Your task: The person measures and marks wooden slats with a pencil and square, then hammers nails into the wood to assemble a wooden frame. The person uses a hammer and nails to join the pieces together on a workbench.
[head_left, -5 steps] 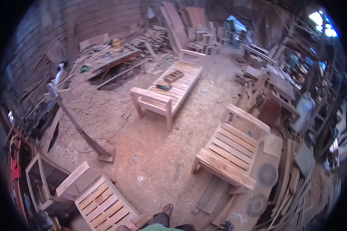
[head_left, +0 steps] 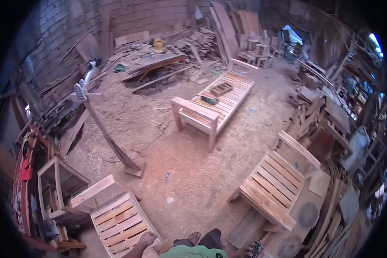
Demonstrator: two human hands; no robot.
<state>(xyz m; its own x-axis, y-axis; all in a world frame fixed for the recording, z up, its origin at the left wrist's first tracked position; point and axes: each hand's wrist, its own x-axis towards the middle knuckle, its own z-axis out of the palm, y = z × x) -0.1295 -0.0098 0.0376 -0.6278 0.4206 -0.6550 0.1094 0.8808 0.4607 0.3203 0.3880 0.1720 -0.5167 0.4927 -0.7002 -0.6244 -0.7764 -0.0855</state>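
Note:
At the lower edge, my left hand [head_left: 148, 239] rests by the side rail of a slatted wooden chair [head_left: 121, 225]. Its fingers are too small and partly hidden to read. My right hand [head_left: 249, 253] shows at the bottom, right of my green shirt [head_left: 193, 252], with its fingers around a dark, bristly bundle [head_left: 257, 247] whose kind I cannot make out. A second slatted chair [head_left: 274, 177] stands ahead to the right. Farther off is a long slatted bench [head_left: 228, 96], bearing a dark green tool [head_left: 209, 100] and a small wooden tray-like piece [head_left: 221, 88].
A wooden post on a foot [head_left: 112, 138] holds a fan [head_left: 80, 92] at left. Below it stands a framed cabinet [head_left: 56, 189]. Circular saw blades [head_left: 308, 216] lie beside the right chair, near stacked timber [head_left: 331, 206]. A low worktable [head_left: 157, 63] and scrap wood stand at the back.
The view has turned left, so the furniture appears farther right. More of my left hand and forearm now shows beside the near chair. The bristly bundle stays near my right side.

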